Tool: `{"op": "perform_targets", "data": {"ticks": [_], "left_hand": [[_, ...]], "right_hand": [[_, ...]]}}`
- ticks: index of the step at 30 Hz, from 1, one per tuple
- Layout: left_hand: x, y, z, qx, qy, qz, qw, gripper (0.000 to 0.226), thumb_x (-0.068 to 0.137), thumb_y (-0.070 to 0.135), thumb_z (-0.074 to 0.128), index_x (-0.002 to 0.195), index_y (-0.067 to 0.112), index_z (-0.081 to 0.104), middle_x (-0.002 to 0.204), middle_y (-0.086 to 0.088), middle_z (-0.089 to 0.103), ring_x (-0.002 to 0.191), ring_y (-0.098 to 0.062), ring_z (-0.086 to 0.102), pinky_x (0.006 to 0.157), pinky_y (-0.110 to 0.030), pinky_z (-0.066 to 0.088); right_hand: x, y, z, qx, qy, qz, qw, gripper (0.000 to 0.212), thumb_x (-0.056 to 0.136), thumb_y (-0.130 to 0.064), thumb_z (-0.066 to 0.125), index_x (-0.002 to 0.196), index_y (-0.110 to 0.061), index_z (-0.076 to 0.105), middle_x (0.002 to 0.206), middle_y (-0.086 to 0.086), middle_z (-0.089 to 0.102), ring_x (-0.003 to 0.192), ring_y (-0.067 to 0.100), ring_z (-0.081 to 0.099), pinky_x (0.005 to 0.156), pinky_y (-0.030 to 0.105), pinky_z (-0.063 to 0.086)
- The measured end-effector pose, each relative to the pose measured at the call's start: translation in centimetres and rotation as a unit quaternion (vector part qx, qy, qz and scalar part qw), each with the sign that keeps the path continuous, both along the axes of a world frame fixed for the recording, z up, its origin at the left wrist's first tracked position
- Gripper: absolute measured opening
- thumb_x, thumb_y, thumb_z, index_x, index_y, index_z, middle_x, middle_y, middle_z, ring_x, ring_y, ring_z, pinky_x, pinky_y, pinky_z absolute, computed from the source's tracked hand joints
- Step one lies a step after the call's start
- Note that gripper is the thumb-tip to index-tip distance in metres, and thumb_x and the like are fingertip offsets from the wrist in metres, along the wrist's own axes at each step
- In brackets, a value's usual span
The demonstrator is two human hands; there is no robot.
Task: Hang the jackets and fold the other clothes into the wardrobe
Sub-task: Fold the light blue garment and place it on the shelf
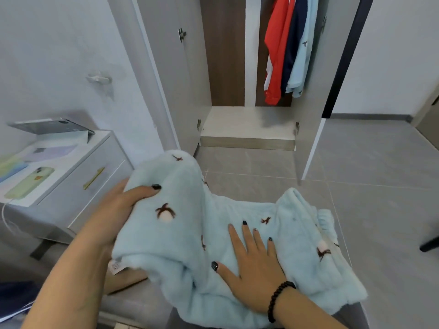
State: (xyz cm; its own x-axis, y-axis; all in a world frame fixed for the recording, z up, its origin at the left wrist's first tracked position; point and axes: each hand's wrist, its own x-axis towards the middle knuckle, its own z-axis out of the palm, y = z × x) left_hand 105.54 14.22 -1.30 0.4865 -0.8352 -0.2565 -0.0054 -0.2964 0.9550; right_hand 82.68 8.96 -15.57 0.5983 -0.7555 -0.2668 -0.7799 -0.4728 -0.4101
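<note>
A fluffy light-blue garment with small brown bird marks [180, 236] lies spread over a grey surface in front of me. My left hand [123, 205] grips its raised left fold, thumb on top and fingers underneath. My right hand [254, 264] presses flat on the middle of the cloth, fingers straight and spread. Straight ahead the wardrobe [247, 129] stands with both doors open. A red jacket [276, 55], a navy one [294, 43] and a light-blue top [304, 55] hang from its rail at the upper right.
A white bedside drawer unit [78, 176] stands to my left, carrying a propped tablet [51, 127] and phone cases. The wardrobe's pale floor shelf [247, 131] is bare. Grey floor tiles [368, 174] stretch to the right, where a dark furniture leg [431, 244] shows.
</note>
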Motion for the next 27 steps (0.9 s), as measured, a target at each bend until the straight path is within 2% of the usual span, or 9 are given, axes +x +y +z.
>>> {"op": "perform_targets", "data": {"ticks": [4,7,9,10,12,14,19,23,27], "left_hand": [[-5.4,-3.5,2.0,-0.037,-0.056,-0.085,0.994,0.042,0.056,0.045,0.076,0.095,0.045,0.064,0.090,0.011,0.073,0.080,-0.015,0.072,0.061,-0.035,0.057],[-10.8,-6.6,1.0,0.020,-0.142,-0.168,0.975,0.052,0.059,0.059,0.071,0.107,0.050,0.052,0.099,0.019,0.061,0.088,-0.003,0.059,0.065,-0.024,0.044],[-14.4,-7.7,-1.1,0.071,-0.171,-0.232,0.955,0.061,0.070,0.065,0.065,0.124,0.045,0.045,0.103,0.018,0.057,0.090,-0.002,0.058,0.071,-0.022,0.044],[-16.2,-7.9,-2.2,0.090,-0.142,-0.261,0.950,0.065,0.074,0.067,0.060,0.130,0.040,0.043,0.104,0.015,0.059,0.089,-0.006,0.062,0.076,-0.025,0.048],[-18.8,-7.4,-4.7,0.111,-0.103,-0.304,0.941,0.067,0.077,0.069,0.051,0.133,0.034,0.045,0.114,0.010,0.062,0.097,-0.013,0.065,0.091,-0.032,0.050],[-20.0,-6.4,-6.3,0.083,-0.140,-0.321,0.933,0.062,0.082,0.066,0.046,0.134,0.034,0.048,0.132,0.013,0.054,0.114,-0.008,0.055,0.105,-0.031,0.040],[-18.1,-6.2,-6.5,-0.013,-0.022,-0.266,0.964,0.021,0.089,0.024,0.058,0.100,0.035,0.071,0.095,0.013,0.072,0.084,-0.002,0.069,0.074,-0.023,0.056],[-14.6,-7.7,-6.4,-0.090,-0.213,-0.149,0.962,0.029,0.090,0.019,0.057,0.108,0.039,0.065,0.110,0.033,0.062,0.105,0.010,0.058,0.084,-0.010,0.043],[-13.3,-8.4,-8.3,-0.030,-0.345,-0.259,0.902,0.050,0.095,0.047,0.048,0.144,0.041,0.037,0.151,0.024,0.027,0.145,-0.003,0.016,0.115,-0.022,0.014]], "right_hand": [[-2.1,-1.1,2.2,0.182,-0.253,-0.105,0.945,0.077,0.090,-0.048,0.056,0.152,-0.029,0.016,0.158,-0.009,0.016,0.143,0.007,0.021,0.117,0.026,0.021],[-5.0,-2.7,4.1,0.262,-0.511,-0.334,0.748,0.035,0.095,-0.012,0.053,0.129,-0.023,0.050,0.135,0.002,0.055,0.112,0.009,0.059,0.091,0.021,0.049],[-7.3,-3.8,5.3,0.329,-0.613,-0.422,0.581,0.028,0.093,-0.017,0.055,0.120,-0.012,0.061,0.115,0.012,0.067,0.097,0.025,0.067,0.085,0.038,0.054],[-8.6,-4.1,5.9,0.354,-0.627,-0.431,0.544,0.032,0.086,-0.026,0.061,0.111,-0.008,0.068,0.104,0.016,0.070,0.088,0.029,0.069,0.080,0.041,0.056],[-10.4,-4.6,6.9,0.393,-0.606,-0.414,0.555,0.041,0.071,-0.042,0.065,0.088,-0.007,0.077,0.089,0.020,0.072,0.078,0.032,0.071,0.068,0.040,0.060],[-11.2,-4.9,7.1,0.400,-0.564,-0.399,0.602,0.049,0.073,-0.043,0.067,0.100,-0.003,0.074,0.099,0.023,0.071,0.089,0.035,0.070,0.076,0.045,0.059],[-11.3,-6.0,7.5,0.236,-0.406,-0.385,0.795,0.057,0.069,-0.021,0.082,0.117,-0.026,0.052,0.107,0.002,0.067,0.088,0.013,0.070,0.071,0.029,0.057],[-12.3,-5.2,7.7,0.210,-0.428,-0.352,0.805,0.075,0.068,-0.008,0.080,0.123,-0.043,0.044,0.108,-0.013,0.059,0.079,0.001,0.067,0.056,0.014,0.052],[-14.6,-3.6,7.9,0.175,-0.443,-0.356,0.804,0.070,0.066,-0.005,0.082,0.115,-0.046,0.054,0.104,-0.023,0.065,0.084,-0.005,0.066,0.061,0.016,0.052]]}}
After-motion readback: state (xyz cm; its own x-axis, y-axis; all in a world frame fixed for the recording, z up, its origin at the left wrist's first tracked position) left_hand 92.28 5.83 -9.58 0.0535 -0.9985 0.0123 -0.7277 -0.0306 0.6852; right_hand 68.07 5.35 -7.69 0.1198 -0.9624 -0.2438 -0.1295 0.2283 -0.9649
